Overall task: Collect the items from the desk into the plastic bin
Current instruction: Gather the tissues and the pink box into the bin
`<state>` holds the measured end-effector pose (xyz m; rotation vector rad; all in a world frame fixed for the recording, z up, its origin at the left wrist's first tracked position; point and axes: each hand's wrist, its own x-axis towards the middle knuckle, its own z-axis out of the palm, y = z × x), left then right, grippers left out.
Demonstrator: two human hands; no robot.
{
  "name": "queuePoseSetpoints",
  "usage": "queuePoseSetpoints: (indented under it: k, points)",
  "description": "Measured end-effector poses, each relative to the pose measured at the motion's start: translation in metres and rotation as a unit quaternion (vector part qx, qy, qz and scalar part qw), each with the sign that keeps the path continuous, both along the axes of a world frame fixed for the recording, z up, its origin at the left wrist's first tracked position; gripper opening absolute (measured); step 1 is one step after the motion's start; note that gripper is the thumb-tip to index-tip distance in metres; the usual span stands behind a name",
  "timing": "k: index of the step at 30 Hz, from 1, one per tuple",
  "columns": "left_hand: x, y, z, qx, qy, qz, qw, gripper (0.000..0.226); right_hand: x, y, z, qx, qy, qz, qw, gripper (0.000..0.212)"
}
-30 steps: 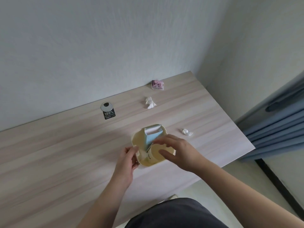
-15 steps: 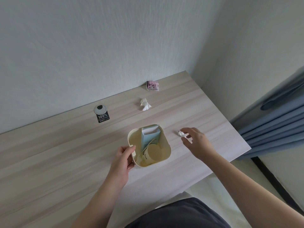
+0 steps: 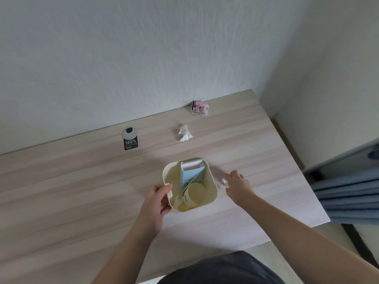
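Note:
A cream plastic bin [image 3: 171, 174] stands on the light wooden desk [image 3: 82, 191]. Inside it are a pale blue carton [image 3: 191, 174], a cream paper cup [image 3: 198, 194] and a thin wooden stick [image 3: 189, 183]. My left hand [image 3: 155, 201] grips the bin's left rim. Just right of the bin, my right hand [image 3: 239, 187] pinches a small crumpled white paper [image 3: 224, 181] at its fingertips. A larger crumpled tissue [image 3: 185, 133] lies behind the bin. A pink packet [image 3: 200, 107] sits by the wall.
A round cable grommet with a black "100%" sticker [image 3: 130, 141] is set into the desk at the back left. The desk's right edge [image 3: 303, 173] meets a blue curtain [image 3: 348, 191]. A white wall runs along the back.
My right hand left the bin, reached right to the small crumpled paper and now holds it nearer the bin. My left hand stays on the rim.

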<state>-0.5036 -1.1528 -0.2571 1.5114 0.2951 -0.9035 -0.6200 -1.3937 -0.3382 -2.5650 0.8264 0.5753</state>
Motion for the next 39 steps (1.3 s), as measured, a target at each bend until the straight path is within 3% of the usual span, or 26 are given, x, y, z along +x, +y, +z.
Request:
queuePoseSetpoints:
  k: [6,9,14,19,25,30,34,39]
  points:
    - [-0.002,-0.020,0.000,0.009,0.001,0.040,0.999,0.017,-0.001,-0.021,-0.011,0.045,-0.014,-0.019,0.999,0.025]
    - [0.000,-0.028,0.002,0.005,-0.005,0.048,0.999,0.016,0.005,-0.035,0.011,0.083,-0.155,-0.091,0.980,0.013]
    - [0.004,-0.041,0.003,0.004,-0.014,0.053,0.998,0.018,0.026,-0.045,0.090,0.129,-0.413,-0.118,0.894,0.007]
    - [0.011,-0.049,0.005,0.009,-0.017,0.050,0.999,0.024,0.049,-0.040,0.141,0.140,-0.509,-0.049,0.848,0.010]
    - [0.021,-0.054,0.010,0.004,-0.015,0.054,0.998,0.037,0.067,-0.020,0.151,0.150,-0.496,0.024,0.855,0.020]
    - [0.029,-0.055,0.009,-0.014,-0.010,0.077,0.997,0.031,0.078,-0.016,0.144,0.186,-0.327,0.152,0.914,0.035]
    - [0.040,-0.052,0.006,-0.013,-0.013,0.089,0.996,0.031,0.100,-0.030,0.130,0.204,-0.378,0.046,0.902,0.014]
    - [0.053,-0.044,0.006,-0.023,-0.017,0.103,0.994,0.028,0.149,-0.055,0.092,0.148,-0.316,0.002,0.937,0.018]
